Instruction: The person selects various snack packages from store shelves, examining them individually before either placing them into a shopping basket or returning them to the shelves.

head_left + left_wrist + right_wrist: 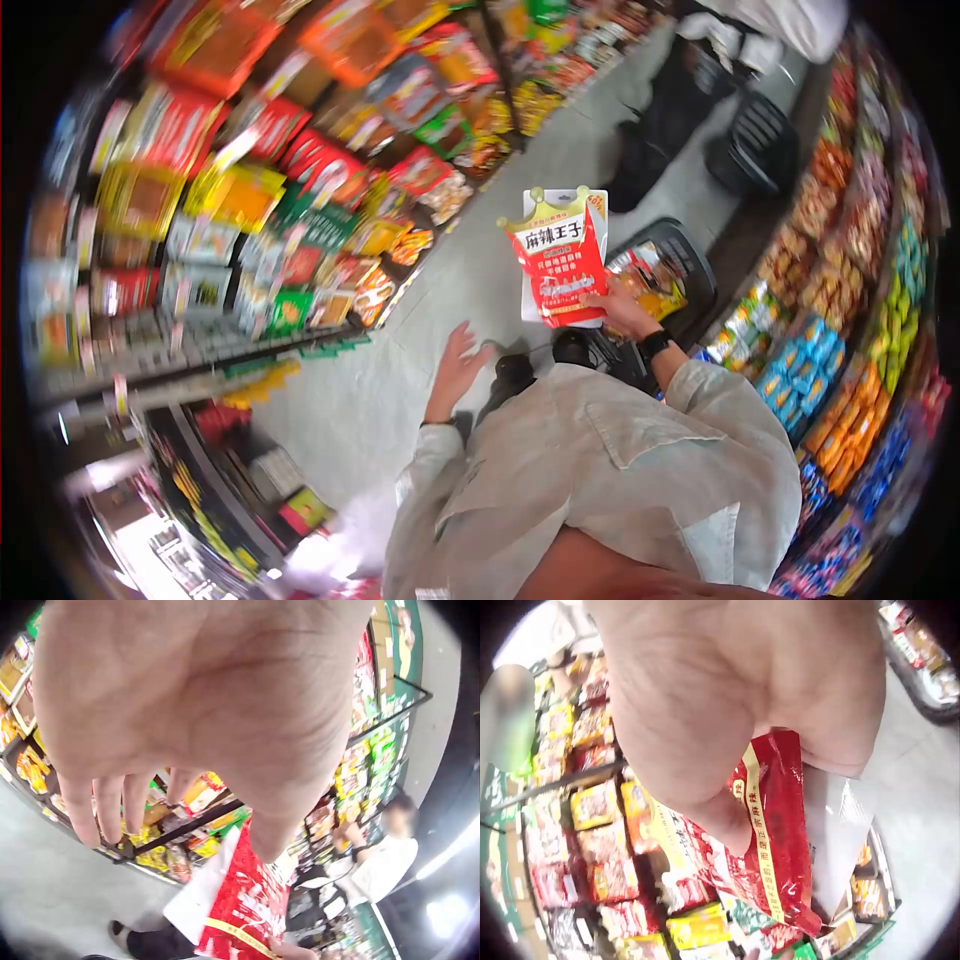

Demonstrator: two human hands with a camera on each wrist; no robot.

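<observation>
Head camera looks down over my chest at aisle floor, both hands small below. Left wrist camera sits close under my left hand [202,705], facing shelves. Right wrist camera close under my right hand [735,697]. All three share red snack packet [558,262].

Right hand [622,312] is pinching a snack packet [558,262] rising beyond its fingers; basket [672,272] sitting just right, left hand [456,362] hanging apart leftward, shelves [230,200] beyond.
</observation>
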